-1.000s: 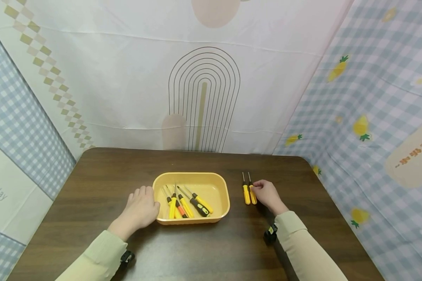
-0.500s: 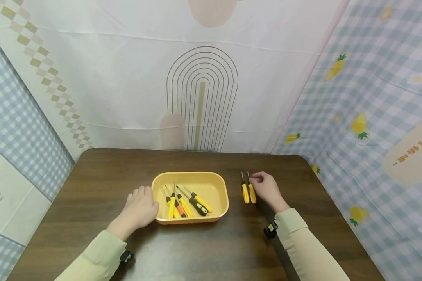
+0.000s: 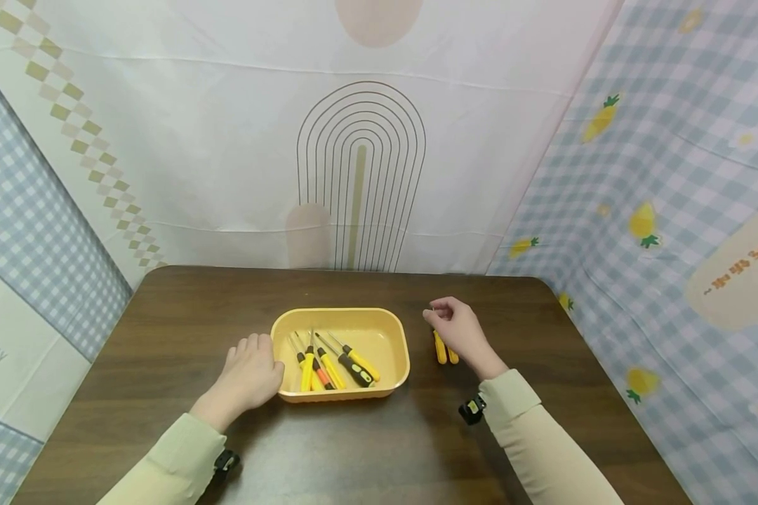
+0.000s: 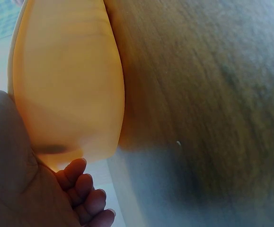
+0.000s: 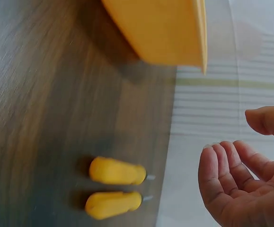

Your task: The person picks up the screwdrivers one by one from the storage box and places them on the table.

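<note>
Left hand (image 3: 248, 372) is at the left end of the yellow tray (image 3: 388, 344) – grip closed on that end, fingers curled against the outside wall and thumb side at the rim. Tray sits near the middle of the tabletop (image 3: 354, 449), upright.

Inside, a cluster of screwdrivers lies mostly in the left and middle, overlapping, shafts toward the far side. Most have yellow handles; an orange-and-black screwdriver (image 3: 323, 377) lies among them, with a bigger black-and-yellow screwdriver (image 3: 357, 372) to its right. Right part of the tray floor shows bare.

Right hand (image 3: 462, 333) is right of the tray, over the far part of two yellow-handled screwdrivers (image 3: 440, 348). Its grip is loose and holding nothing – thumb and fingers apart in the right wrist view, fingers slightly bent. The pair lies side by side on the tabletop, well apart from the tray, handles to the near side; the hand hides most of their shafts from the head view.

Light sleeves (image 3: 180, 452) on both arms, small black devices (image 3: 226, 461) at the wrists. White printed cloth (image 3: 227, 140) hangs beyond the far edge, blue-and-white checked cloth (image 3: 676, 161) at right.
</note>
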Motion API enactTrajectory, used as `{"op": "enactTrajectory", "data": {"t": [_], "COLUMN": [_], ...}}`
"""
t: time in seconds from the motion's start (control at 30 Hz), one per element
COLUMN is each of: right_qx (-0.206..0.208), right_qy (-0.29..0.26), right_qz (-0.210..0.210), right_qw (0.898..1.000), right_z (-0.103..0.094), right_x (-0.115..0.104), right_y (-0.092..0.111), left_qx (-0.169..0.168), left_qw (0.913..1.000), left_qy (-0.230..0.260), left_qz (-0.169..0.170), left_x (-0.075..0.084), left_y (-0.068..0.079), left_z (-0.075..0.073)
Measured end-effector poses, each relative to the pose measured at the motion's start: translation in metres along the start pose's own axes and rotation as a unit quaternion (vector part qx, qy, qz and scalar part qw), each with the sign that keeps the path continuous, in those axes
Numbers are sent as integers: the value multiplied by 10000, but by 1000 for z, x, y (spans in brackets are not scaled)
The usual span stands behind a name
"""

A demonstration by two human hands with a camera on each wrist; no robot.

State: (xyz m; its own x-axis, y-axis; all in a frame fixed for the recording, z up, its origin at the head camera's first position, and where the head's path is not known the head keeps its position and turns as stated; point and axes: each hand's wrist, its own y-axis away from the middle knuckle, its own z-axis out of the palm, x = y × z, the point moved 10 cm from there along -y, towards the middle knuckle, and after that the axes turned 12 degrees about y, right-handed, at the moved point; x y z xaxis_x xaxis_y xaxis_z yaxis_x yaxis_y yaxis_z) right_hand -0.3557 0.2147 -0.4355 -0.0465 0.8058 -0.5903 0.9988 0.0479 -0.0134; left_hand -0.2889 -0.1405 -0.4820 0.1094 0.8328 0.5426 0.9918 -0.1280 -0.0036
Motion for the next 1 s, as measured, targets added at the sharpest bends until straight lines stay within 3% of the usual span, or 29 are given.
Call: {"op": "enactTrajectory", "data": {"t": [0.53, 1.0], "right_qx": [-28, -784], "right_qy": [-226, -128], "right_qz": [-565, -920], "right_qw": [9981, 9926], "right_z": [23, 69], "right_x": [-61, -98], "right_y": [5, 16], "left_qx": [37, -1], "left_qw": [10000, 10000], "left_qy": [40, 71], "left_qz": [67, 20], "left_x": [0, 1], "left_y": [1, 1], "left_z": [0, -1]}}
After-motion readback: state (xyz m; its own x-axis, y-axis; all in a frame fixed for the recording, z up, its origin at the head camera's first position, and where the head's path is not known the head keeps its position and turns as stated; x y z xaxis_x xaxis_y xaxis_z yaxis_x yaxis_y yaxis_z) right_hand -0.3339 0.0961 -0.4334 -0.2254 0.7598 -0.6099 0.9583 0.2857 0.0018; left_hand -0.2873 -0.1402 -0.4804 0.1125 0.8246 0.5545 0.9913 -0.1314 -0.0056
